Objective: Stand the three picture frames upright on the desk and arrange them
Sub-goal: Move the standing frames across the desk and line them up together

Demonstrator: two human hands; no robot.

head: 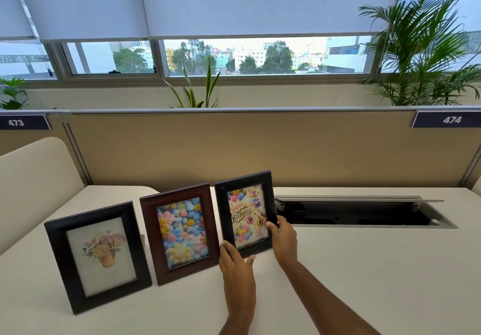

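Note:
Three picture frames stand upright in a row on the white desk (364,269). At the left is a black frame with a flower-pot picture (97,256). In the middle stands a brown frame with smiling flowers (181,233). To its right is a black frame with a birthday picture (246,212). My left hand (238,269) grips this birthday frame at its lower left corner. My right hand (282,238) grips its right edge, thumb on the front.
An open cable tray (364,212) is sunk into the desk right of the frames. A beige partition (260,152) runs behind the desk, with plants (421,56) and windows beyond. A cream side panel (33,178) rises at the left.

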